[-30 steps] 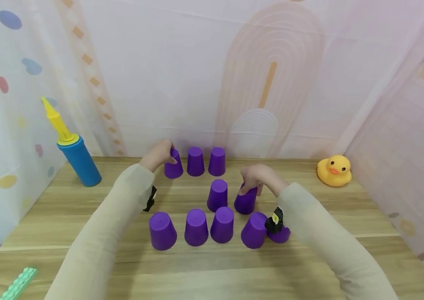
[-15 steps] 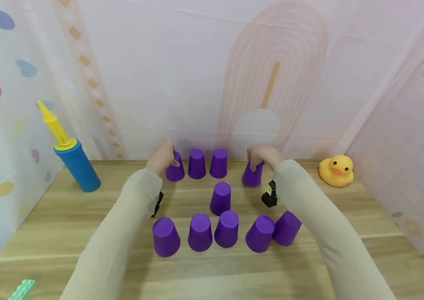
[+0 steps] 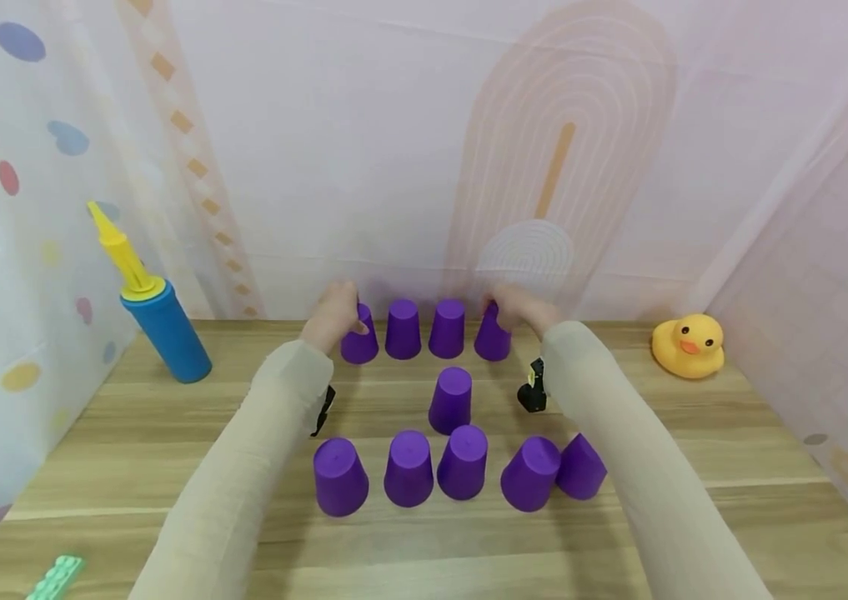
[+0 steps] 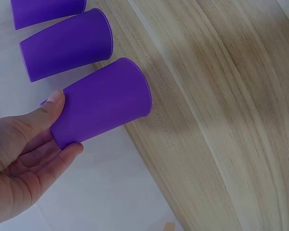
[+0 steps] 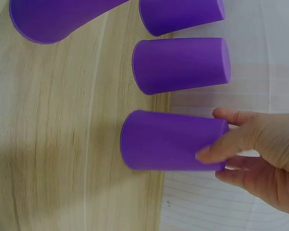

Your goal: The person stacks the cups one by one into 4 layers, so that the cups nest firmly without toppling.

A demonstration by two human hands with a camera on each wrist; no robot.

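Purple cups stand upside down on the wooden table point(image 3: 168, 467). Along the back wall is a row of four. My left hand point(image 3: 341, 321) grips the leftmost cup of that row point(image 3: 360, 343), thumb and fingers round its top point(image 4: 101, 103). My right hand point(image 3: 508, 315) grips the rightmost cup point(image 3: 493, 337), which stands on the table close beside its neighbour point(image 5: 180, 65); in the right wrist view, thumb and fingers pinch that cup's closed end point(image 5: 168, 140). A single cup point(image 3: 451, 400) stands in the middle, and several more form a front row point(image 3: 408, 468).
A blue and yellow hand pump point(image 3: 164, 325) stands at the left by the curtain. A yellow rubber duck point(image 3: 689, 344) sits at the back right. A green toy brick point(image 3: 56, 577) lies at the near left edge. Fabric walls close in the back and sides.
My right hand carried a purple cup from the middle of the table to the right end of the back row. My left hand stayed on the leftmost back cup.
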